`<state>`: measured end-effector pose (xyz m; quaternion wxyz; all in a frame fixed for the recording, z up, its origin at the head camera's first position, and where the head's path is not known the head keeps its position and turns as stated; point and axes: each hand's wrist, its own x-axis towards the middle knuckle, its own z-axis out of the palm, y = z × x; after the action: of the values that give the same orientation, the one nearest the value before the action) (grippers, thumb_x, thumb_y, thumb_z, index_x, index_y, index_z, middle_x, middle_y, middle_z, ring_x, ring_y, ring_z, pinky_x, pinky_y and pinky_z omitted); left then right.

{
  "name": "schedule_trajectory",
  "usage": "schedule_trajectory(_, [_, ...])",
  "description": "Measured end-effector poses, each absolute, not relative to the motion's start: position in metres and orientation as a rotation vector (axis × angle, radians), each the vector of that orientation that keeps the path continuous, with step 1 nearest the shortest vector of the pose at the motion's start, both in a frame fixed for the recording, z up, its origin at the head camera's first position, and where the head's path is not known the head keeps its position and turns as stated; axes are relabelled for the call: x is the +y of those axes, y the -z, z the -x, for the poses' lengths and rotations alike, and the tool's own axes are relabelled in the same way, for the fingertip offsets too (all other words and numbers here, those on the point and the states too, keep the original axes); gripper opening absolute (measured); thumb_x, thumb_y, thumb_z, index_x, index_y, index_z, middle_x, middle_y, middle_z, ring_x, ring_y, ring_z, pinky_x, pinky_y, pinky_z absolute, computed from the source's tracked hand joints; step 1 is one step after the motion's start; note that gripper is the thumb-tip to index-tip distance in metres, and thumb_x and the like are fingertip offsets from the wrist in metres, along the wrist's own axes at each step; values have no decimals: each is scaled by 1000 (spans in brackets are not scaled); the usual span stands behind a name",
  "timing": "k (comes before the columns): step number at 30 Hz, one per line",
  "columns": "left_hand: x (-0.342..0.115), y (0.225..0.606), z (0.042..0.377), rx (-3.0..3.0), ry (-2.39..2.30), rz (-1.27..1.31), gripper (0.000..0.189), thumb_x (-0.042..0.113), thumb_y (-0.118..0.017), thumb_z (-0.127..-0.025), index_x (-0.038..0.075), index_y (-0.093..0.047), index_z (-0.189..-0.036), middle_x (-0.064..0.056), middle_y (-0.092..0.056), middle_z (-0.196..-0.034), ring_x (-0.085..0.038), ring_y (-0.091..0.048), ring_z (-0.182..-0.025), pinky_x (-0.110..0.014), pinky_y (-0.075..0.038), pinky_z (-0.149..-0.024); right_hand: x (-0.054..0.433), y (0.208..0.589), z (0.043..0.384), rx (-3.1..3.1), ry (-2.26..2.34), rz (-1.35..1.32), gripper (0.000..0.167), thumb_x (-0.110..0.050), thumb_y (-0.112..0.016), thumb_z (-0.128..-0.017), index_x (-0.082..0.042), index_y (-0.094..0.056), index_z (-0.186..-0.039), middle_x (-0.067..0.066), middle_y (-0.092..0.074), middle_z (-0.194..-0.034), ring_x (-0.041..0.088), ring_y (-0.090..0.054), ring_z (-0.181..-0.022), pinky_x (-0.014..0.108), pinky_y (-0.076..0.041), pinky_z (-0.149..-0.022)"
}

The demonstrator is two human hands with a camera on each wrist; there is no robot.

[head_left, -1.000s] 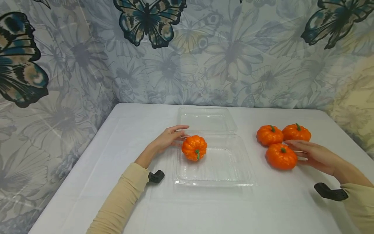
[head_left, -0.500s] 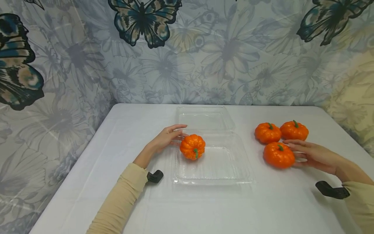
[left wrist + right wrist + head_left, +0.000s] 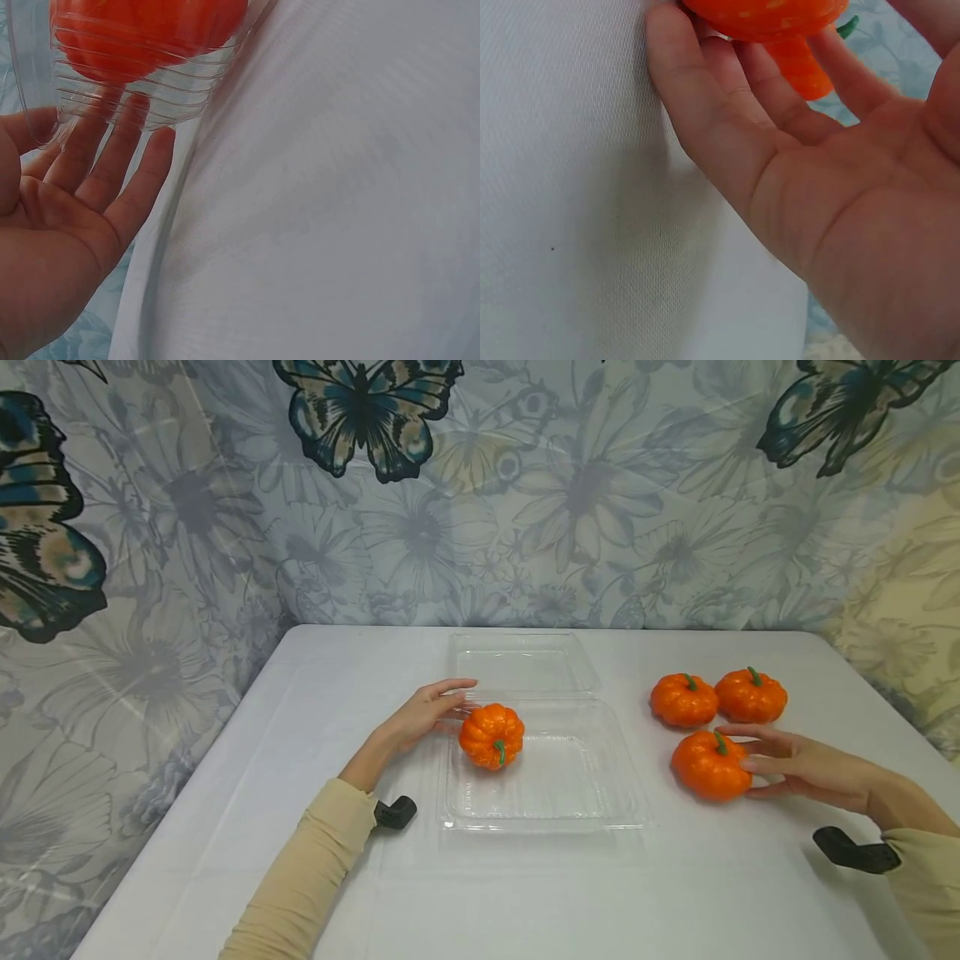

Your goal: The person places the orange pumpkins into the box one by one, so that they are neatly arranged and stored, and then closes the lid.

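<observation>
Glossy orange ribbed pumpkin with a green stem [image 3: 708, 768], at the right of the white-covered desk [image 3: 540, 893], grasped by the right hand [image 3: 821, 770], whose grip curls about its right side. Just behind sit a second orange pumpkin [image 3: 683, 702] and a third orange pumpkin [image 3: 752, 697]. Leftward, the left hand [image 3: 420, 717], grip released and fingers extended, touches a clear plastic hinged container [image 3: 577, 781] holding a fourth orange pumpkin [image 3: 492, 735].

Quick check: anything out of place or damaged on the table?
One thing only: the pumpkin in the clear container looks tipped, its stem facing the camera, whereas the three pumpkins on the right point theirs upward. No spill or damage shows.
</observation>
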<state>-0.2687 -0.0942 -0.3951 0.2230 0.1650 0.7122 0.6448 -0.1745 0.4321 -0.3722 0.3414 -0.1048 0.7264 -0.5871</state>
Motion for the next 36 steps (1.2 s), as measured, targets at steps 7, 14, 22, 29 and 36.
schedule_trajectory(7, [-95,394,268,1973,-1783,-448,44,18,-43,-103,2,-40,-143,-21,-56,-127,-30,-56,-112,-39,-48,-89,431,372,174,1971,1433,269,51,-7,-43,-100,-45,-42,-134,-18,-35,-130,6,-53,-112,39,-49,-90])
schedule_trajectory(14, [-95,393,267,1973,-1784,-427,44,18,-44,-103,2,-40,-143,-22,-53,-130,-33,-54,-114,-42,-47,-92,429,373,171,1959,1412,286,58,-6,-47,-97,-45,-37,-139,-24,-31,-131,-1,-47,-114,32,-47,-91])
schedule_trajectory(22, [-96,395,267,1953,-1801,-511,46,24,-48,-101,3,-43,-141,-18,-54,-129,-29,-57,-110,-39,-49,-90,430,373,166,2035,1414,362,59,0,-49,-96,-35,-38,-142,-18,-31,-129,-2,-48,-112,28,-48,-87])
schedule_trajectory(29, [-95,394,268,1965,-1793,-456,44,20,-45,-103,2,-41,-143,-21,-56,-128,-31,-55,-113,-41,-48,-91,425,368,166,2174,1418,303,60,-1,-53,-94,-26,-33,-145,7,-21,-140,-4,-48,-110,29,-50,-85])
schedule_trajectory(36, [-94,394,269,1960,-1791,-452,44,18,-44,-103,2,-40,-144,-20,-56,-128,-30,-56,-112,-41,-48,-91,414,356,171,2279,1466,346,62,0,-52,-94,-23,-27,-147,-9,-26,-138,-6,-46,-112,23,-48,-84])
